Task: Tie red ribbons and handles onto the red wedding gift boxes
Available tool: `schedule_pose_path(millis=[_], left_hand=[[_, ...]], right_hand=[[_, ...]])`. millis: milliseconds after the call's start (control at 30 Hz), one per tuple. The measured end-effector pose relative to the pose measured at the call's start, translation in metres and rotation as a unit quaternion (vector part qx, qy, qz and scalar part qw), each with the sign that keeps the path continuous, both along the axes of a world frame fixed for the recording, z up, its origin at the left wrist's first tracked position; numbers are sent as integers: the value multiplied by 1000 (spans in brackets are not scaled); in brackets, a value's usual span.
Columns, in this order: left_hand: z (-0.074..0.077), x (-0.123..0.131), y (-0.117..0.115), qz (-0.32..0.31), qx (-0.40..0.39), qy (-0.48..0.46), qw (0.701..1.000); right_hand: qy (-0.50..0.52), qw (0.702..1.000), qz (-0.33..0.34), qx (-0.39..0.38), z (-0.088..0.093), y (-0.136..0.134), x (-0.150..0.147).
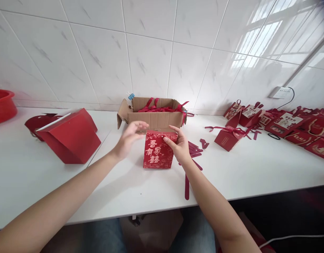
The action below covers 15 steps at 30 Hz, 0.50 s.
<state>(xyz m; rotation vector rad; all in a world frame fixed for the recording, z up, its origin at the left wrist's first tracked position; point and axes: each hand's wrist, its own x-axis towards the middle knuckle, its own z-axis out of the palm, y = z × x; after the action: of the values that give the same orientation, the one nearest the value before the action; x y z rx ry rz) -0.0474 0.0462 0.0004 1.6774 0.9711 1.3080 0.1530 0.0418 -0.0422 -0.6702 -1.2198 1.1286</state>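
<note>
A red gift box (159,154) with white Chinese characters and a pale floral print stands upright on the white table in front of me. My right hand (180,144) grips its upper right corner, the thumb on the printed front and the fingers behind. Off the box's upper left side is my left hand (129,138), fingers stretched towards the top edge and apparently holding nothing. Just right of the box, partly behind my right forearm, lie several dark red strips (195,149), one of them (187,186) nearer the table's front edge.
Behind the box, an open cardboard box (154,119) holds red ribbons (162,106). Large folded red card pieces (72,137) and a red basin (2,107) are at left. At right stand a ribbon-tied red box (228,138) and a pile of red gift boxes (285,123).
</note>
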Motion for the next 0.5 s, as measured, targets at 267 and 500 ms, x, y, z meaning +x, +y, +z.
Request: schedule_pose_path(millis=[267,500], left_hand=[[19,2,80,277,198,373,863],[-3,11,97,249,172,421,855]], right_hand=[[-56,997,-42,16,4,-2,0],[-2,999,15,-47,2,-5,-6]])
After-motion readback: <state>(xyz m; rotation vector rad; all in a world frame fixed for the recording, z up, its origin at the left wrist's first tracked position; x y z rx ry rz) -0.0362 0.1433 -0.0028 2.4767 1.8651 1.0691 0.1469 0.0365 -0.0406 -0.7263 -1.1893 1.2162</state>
